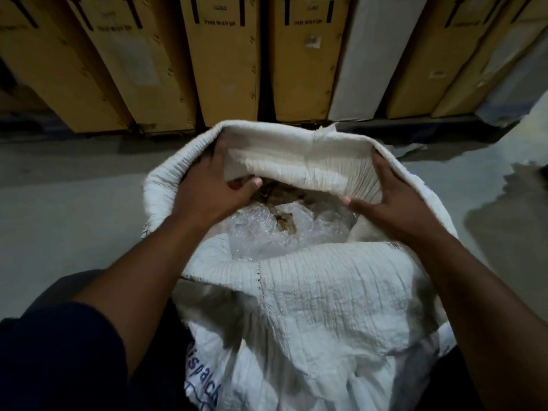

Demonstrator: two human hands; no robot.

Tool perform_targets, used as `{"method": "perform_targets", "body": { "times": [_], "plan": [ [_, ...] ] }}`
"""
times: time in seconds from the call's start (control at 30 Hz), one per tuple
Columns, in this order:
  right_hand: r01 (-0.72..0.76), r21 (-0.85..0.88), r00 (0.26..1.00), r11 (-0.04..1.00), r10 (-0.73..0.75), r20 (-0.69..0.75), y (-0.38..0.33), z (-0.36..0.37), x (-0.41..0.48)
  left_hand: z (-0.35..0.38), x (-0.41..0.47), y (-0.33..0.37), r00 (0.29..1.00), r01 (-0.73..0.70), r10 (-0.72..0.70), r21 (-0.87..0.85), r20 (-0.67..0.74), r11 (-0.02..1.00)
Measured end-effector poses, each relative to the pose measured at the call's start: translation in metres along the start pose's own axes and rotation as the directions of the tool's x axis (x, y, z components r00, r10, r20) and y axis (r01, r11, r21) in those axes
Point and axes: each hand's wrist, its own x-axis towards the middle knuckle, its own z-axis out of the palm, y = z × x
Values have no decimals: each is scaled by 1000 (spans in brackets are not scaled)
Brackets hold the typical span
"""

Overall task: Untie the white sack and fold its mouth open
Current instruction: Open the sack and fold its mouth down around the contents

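While the white sack stands open on the grey concrete floor before upright cardboard boxes, my left hand and right hand each pinch its far rim. Bubble wrap lies inside the sack.

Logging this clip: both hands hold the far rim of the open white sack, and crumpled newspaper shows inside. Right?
Not quite. The head view shows bubble wrap inside, not newspaper. The rest holds: left hand and right hand both hold the far rim of the open sack.
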Motion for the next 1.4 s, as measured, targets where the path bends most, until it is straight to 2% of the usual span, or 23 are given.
{"method": "perform_targets", "body": {
  "times": [0.13,0.2,0.3,0.37,0.43,0.57,0.7,0.9,0.93,1.0,1.07,1.1,1.17,1.2,1.3,1.4],
  "plan": [
    [-31,-185,997,982,44,64,1,1,-8,26,-22,5,992,-38,19,150,123,988],
    [40,-292,995,956,-12,100,-11,1,-19,29,-34,9,989,-71,43,198,143,978],
    [271,-348,928,897,-147,343,-38,11,-50,27,-60,17,978,-113,56,286,200,951],
    [357,-419,858,835,-117,500,-44,20,-75,23,-82,19,954,-147,30,376,299,915],
    [352,-501,825,791,-9,565,-38,21,-94,16,-105,19,913,-198,-12,470,407,860],
    [293,-606,790,739,170,590,-27,0,-123,-3,-155,24,841,-367,-43,627,540,687],
    [316,-656,757,685,235,610,-22,-14,-163,-31,-212,29,772,-465,-59,627,632,625],
    [362,-682,751,636,234,617,-14,-10,-238,-40,-268,35,699,-510,-176,655,693,558],
    [355,-681,760,640,226,609,-13,-7,-248,-39,-268,36,689,-521,-182,654,701,548],
    [340,-685,830,644,136,541,-15,-5,-256,-39,-264,40,662,-554,-189,644,725,528],
    [308,-633,868,710,63,493,-19,-7,-250,-40,-251,47,671,-556,-119,602,732,573],
    [281,-573,870,770,48,490,-24,-8,-245,-40,-239,53,690,-545,-36,552,723,631],
    [220,-397,887,891,-13,461,-33,-10,-226,-40,-210,68,737,-495,163,360,656,791],
    [233,-344,911,910,-82,403,-40,-9,-213,-40,-194,74,775,-447,246,230,582,864],
    [317,-345,942,883,-250,225,-45,3,-181,-30,-155,79,897,-327,321,-32,303,944],
    [388,-447,919,806,-299,257,-40,22,-149,-15,-133,63,934,-297,305,-66,185,952]
  ]
}}
